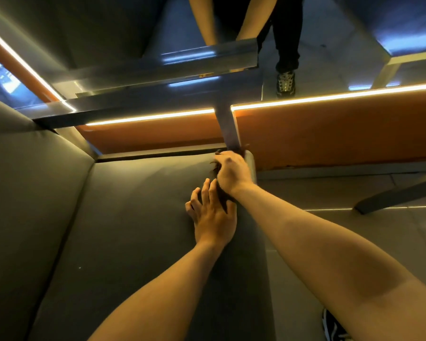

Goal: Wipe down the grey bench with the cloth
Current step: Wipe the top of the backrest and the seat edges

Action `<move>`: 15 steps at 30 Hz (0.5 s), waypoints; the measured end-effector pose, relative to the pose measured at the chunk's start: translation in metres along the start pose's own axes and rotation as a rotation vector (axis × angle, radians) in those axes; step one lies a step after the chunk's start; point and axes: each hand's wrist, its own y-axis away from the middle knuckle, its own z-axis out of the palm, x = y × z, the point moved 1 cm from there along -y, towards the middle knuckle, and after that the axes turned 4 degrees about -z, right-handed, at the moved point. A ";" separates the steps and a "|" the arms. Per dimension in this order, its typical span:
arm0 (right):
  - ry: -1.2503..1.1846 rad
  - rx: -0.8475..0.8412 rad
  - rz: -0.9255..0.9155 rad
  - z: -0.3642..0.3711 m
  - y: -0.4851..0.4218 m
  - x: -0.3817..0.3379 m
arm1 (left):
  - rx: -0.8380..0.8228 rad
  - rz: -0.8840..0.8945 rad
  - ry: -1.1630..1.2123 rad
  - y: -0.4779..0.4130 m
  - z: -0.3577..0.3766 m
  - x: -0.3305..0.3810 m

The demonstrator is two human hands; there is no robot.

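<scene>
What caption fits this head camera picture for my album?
Right hand grips a dark cloth at the grey bench's far corner; left hand rests flat.

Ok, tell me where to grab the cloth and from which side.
Grip the cloth by its bunched middle, from above and the near side, as the right hand does. It lies crumpled on the flat bench seat, with a metal post close behind it, which blocks the far side.
</scene>
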 end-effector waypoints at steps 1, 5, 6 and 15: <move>0.010 -0.065 -0.066 0.007 0.000 -0.008 | 0.003 -0.011 -0.027 -0.001 0.002 -0.001; 0.004 -0.184 -0.185 0.008 0.000 -0.005 | 0.026 -0.036 0.050 0.001 0.003 -0.001; 0.036 -0.174 -0.196 0.003 -0.001 0.003 | 0.049 -0.017 0.078 0.001 0.001 -0.001; -0.025 0.128 0.210 -0.023 0.013 0.057 | 0.031 0.019 0.086 0.001 -0.002 -0.003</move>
